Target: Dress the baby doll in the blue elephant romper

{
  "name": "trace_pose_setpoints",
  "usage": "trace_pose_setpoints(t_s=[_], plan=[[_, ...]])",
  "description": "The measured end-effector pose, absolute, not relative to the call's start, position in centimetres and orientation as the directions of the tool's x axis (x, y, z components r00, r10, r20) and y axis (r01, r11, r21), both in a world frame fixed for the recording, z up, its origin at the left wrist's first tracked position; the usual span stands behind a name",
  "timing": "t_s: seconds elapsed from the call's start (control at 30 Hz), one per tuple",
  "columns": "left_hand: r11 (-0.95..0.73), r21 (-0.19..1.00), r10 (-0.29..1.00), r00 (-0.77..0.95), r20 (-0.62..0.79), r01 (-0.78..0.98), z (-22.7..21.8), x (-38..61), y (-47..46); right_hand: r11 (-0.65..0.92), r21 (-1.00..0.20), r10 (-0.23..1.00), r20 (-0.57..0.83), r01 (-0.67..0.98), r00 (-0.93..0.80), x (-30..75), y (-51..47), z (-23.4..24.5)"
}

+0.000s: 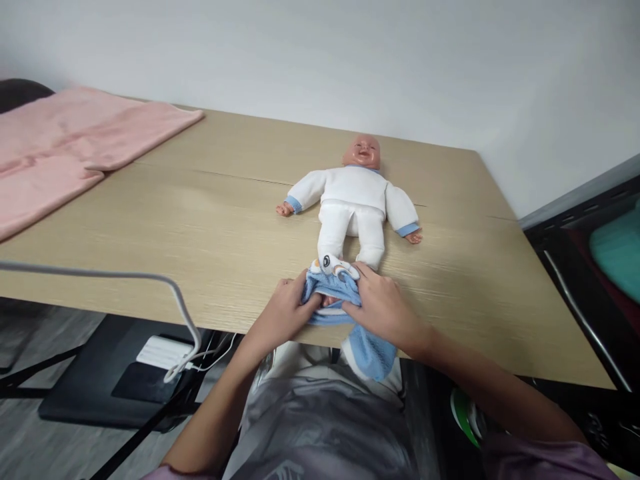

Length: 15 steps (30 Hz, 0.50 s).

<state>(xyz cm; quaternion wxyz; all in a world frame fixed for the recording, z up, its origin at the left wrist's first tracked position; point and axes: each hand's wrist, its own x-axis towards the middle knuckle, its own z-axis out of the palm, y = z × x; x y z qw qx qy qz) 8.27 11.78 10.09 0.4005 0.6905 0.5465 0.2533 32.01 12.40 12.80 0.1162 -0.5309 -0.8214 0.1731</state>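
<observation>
A baby doll [356, 200] in a white suit with blue cuffs lies on its back on the wooden table [200, 220], head toward the wall. At the doll's feet both my hands grip a light blue knitted garment [330, 288]. My left hand [286, 307] pinches its left edge and my right hand [383, 307] holds its right edge, fingers closed. The garment's opening is stretched around one of the doll's feet, which wears a white patterned sock [330, 265]. The rest of the blue garment [370, 353] hangs over the table's front edge.
A pink blanket [65, 143] lies on the table's far left. A white cable [165, 293] runs over the left front edge down to a white power block [163, 350] on the floor. A dark shelf [590, 253] stands at the right.
</observation>
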Motion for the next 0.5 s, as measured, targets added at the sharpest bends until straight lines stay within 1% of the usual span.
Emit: trace_pose_setpoints(t_s=[0.07, 0.13, 0.23, 0.3, 0.4, 0.5], plan=[[-0.068, 0.869, 0.97, 0.235, -0.056, 0.49, 9.4, 8.2, 11.8, 0.365, -0.491, 0.919, 0.052, 0.791, -0.392, 32.6, 12.8, 12.3], [-0.103, 0.893, 0.978, 0.207, 0.011, 0.437, 8.9, 8.4, 11.8, 0.331, -0.586, 0.931, 0.077, 0.739, -0.356, 33.0, 13.3, 12.0], [-0.177, 0.923, 0.972, 0.208, 0.109, 0.342, 8.9, 8.9, 12.0, 0.274, -0.739, 0.94, 0.069, 0.615, -0.335, 33.3, 14.0, 12.2], [-0.167, 0.939, 0.973, 0.205, 0.107, 0.3, 9.4, 9.1, 12.4, 0.245, -0.804, 0.939, 0.059, 0.542, -0.338, 33.4, 14.4, 12.4], [-0.133, 0.94, 0.974, 0.216, 0.066, 0.313, 10.6, 8.9, 13.3, 0.24, -0.82, 0.948, 0.082, 0.519, -0.308, 33.6, 15.1, 12.6], [-0.181, 0.925, 0.954, 0.289, 0.081, 0.335, 11.6, 7.9, 14.8, 0.29, -0.796, 0.945, 0.15, 0.532, -0.292, 34.2, 16.3, 12.6]])
